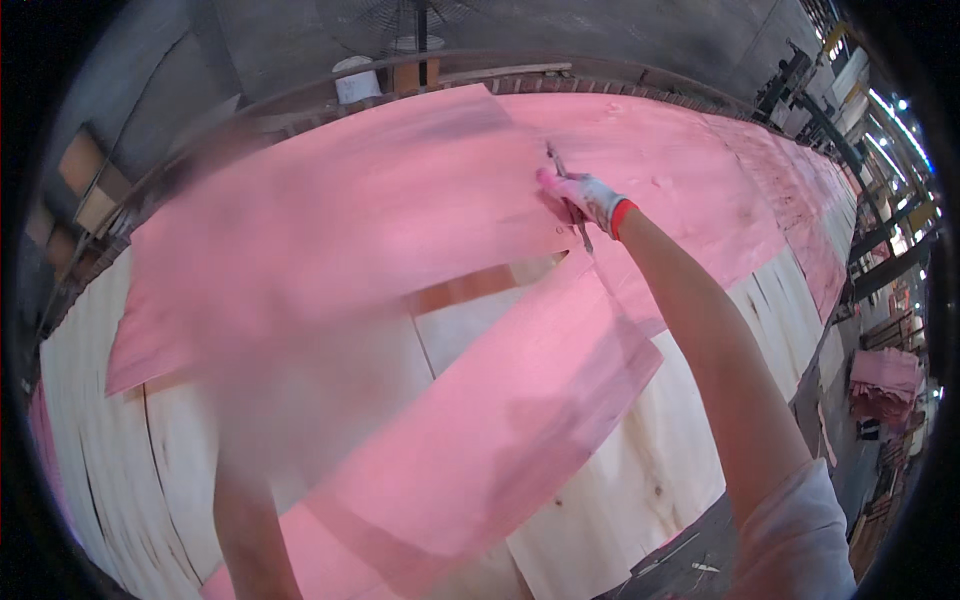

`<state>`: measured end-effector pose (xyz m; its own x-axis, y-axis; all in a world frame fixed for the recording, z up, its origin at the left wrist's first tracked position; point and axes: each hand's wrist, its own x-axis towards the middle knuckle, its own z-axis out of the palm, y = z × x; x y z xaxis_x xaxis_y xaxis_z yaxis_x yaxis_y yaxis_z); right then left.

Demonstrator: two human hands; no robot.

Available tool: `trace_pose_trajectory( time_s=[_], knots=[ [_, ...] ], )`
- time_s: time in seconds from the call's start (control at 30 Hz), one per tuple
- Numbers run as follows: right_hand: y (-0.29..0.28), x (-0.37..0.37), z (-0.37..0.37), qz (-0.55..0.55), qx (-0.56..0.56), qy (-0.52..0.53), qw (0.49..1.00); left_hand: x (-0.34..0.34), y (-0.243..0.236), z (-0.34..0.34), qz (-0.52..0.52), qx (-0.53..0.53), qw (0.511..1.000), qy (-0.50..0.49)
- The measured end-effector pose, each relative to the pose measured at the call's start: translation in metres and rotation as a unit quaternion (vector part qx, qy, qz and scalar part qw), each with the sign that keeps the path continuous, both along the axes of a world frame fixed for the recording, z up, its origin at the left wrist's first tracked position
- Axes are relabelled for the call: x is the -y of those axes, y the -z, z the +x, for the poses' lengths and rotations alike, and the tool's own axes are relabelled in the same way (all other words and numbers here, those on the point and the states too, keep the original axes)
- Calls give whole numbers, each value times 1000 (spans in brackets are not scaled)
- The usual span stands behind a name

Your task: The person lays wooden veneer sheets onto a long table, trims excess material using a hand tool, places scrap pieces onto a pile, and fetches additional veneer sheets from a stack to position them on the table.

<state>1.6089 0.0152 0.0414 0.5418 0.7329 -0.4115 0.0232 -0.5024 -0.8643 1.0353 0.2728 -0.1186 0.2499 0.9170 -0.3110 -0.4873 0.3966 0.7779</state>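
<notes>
The right grip (588, 197), in a white glove with pink-stained fingers and a red cuff (622, 216), is closed around a thin tool (585, 237), leaving no visible opening between the fingers and what they hold. One end of the tool sticks out beyond the fingers, the other comes out below the palm toward the person. The hand is low over the pink layer; whether the tool touches it, I cannot tell. Left of this grip lies a broad pink sheet (390, 200), its corner just beside the tool's near end. Right of the grip another pink sheet (690, 170) spreads away, wrinkled toward its far side. Below the grip, a pink strip (480, 430) runs slantwise toward the person and to the left, with a wedge-shaped gap between it and the broad sheet, showing a brown patch (470, 288) and pale wood (650, 470). The wood also shows below and right of the strip. The left forearm (252, 535) rises well to the left of and below the right grip; the left grip is lost in a blur, so I cannot tell how far open it is or what it touches. Beyond the right grip, up and to the left, stands a white bucket (357, 82).
</notes>
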Motion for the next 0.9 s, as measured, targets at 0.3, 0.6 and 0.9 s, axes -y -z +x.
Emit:
trace_pose_trajectory(
  time_s=[0.3,0.6,0.9],
  knots=[
    [117,6,37,-35,-112,-31,993,13,70,2,-37,-94,991,-83],
    [151,2,72,25,-141,106,984,33,55,43,38,-329,943,2],
    [143,14,72,23,-150,175,973,33,62,46,67,-309,949,-1]
  ],
)
